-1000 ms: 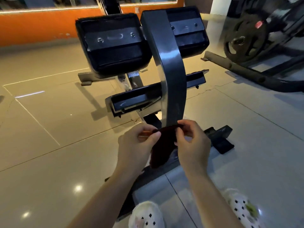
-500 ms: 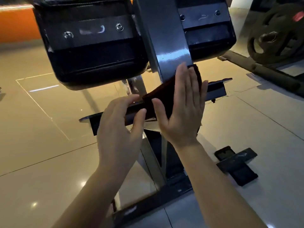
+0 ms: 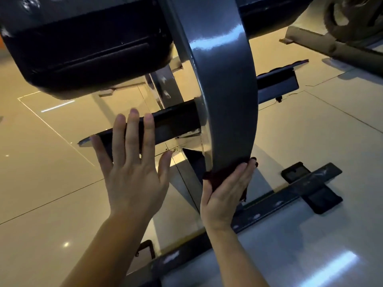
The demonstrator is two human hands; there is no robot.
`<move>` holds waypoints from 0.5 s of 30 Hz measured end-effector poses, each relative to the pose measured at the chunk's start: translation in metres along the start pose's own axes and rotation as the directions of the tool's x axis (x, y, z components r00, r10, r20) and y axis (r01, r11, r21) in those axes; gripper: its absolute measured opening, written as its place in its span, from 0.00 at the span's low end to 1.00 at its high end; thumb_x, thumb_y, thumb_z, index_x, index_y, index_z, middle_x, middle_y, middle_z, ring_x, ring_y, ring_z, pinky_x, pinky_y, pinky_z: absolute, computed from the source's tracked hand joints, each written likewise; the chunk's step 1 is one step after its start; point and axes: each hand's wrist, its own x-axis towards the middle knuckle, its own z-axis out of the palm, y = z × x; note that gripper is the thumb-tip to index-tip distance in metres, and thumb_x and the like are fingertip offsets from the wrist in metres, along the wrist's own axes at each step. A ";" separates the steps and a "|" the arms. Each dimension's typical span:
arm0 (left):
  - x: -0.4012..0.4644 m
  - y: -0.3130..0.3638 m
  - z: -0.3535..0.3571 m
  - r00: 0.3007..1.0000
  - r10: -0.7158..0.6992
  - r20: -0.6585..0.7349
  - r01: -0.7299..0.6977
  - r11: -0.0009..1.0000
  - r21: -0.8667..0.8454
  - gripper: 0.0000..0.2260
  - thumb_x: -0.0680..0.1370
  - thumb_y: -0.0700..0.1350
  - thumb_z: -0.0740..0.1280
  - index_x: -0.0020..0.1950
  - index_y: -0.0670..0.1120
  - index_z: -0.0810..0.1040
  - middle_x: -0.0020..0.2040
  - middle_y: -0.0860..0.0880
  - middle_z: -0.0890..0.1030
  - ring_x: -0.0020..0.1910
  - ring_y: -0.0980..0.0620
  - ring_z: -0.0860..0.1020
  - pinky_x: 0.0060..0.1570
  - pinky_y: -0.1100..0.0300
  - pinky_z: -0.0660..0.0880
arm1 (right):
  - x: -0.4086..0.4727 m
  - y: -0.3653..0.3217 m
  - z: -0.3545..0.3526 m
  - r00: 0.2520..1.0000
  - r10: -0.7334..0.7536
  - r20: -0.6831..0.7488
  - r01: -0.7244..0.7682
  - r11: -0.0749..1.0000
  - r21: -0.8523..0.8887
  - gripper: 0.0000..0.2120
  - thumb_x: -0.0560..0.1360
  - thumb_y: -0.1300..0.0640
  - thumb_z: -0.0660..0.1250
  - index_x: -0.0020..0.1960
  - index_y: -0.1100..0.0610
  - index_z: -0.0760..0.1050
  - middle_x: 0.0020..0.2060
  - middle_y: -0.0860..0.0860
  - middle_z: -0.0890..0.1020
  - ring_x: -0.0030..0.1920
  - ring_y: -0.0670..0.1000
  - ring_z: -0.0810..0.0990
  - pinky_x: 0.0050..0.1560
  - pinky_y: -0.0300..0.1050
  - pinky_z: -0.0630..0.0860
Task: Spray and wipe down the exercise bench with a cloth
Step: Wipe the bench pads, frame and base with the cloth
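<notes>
The exercise bench fills the view: a curved grey steel upright [image 3: 226, 96] rises in the middle, with black pads [image 3: 87, 52] bolted at the top. My right hand [image 3: 226, 193] presses a dark maroon cloth [image 3: 222, 170] flat against the lower part of the upright, fingers straight. Most of the cloth is hidden under that palm. My left hand [image 3: 134, 164] hovers open to the left, fingers spread in front of a black crossbar [image 3: 172, 123]. No spray bottle is in view.
The bench's dark base rail [image 3: 290, 195] runs across the glossy beige tiled floor [image 3: 41, 183]. A weight plate [image 3: 352, 19] on a rack and a floor beam [image 3: 323, 48] stand at the upper right.
My right hand has slid the cloth down the grey upright from its middle to its lower end. My left hand let go of the cloth and opened. The camera moved closer.
</notes>
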 end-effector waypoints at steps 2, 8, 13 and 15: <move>0.000 -0.002 0.000 1.000 0.023 -0.013 -0.022 1.000 0.010 0.30 0.81 0.55 0.55 0.79 0.46 0.50 0.78 0.44 0.53 0.78 0.46 0.47 0.73 0.45 0.37 | -0.005 -0.008 0.002 0.996 0.093 0.003 -0.093 0.995 0.041 0.36 0.82 0.42 0.50 0.78 0.59 0.36 0.77 0.62 0.46 0.79 0.58 0.44 0.76 0.60 0.53; -0.001 0.003 0.004 0.997 0.009 -0.080 -0.011 1.000 -0.023 0.29 0.81 0.53 0.56 0.79 0.45 0.52 0.78 0.42 0.55 0.78 0.44 0.48 0.74 0.46 0.36 | 0.028 -0.051 -0.006 0.993 0.094 -0.073 -0.077 0.977 0.200 0.34 0.83 0.46 0.52 0.76 0.66 0.41 0.76 0.66 0.47 0.79 0.60 0.45 0.78 0.55 0.50; 0.000 0.001 0.004 0.995 0.027 -0.094 -0.031 0.999 -0.042 0.29 0.80 0.49 0.56 0.79 0.44 0.53 0.77 0.41 0.58 0.77 0.43 0.51 0.74 0.46 0.37 | 0.102 -0.095 -0.029 0.963 -0.257 -0.086 0.264 0.960 0.090 0.30 0.81 0.53 0.58 0.75 0.69 0.51 0.75 0.66 0.57 0.77 0.59 0.50 0.77 0.57 0.46; -0.001 0.001 0.004 0.995 0.028 -0.094 -0.033 0.998 -0.048 0.28 0.80 0.48 0.56 0.79 0.44 0.53 0.77 0.41 0.58 0.77 0.43 0.51 0.74 0.44 0.39 | 0.122 -0.107 -0.035 0.921 -0.384 -0.059 0.388 0.916 0.104 0.30 0.80 0.54 0.62 0.73 0.70 0.57 0.73 0.68 0.62 0.76 0.62 0.56 0.77 0.57 0.48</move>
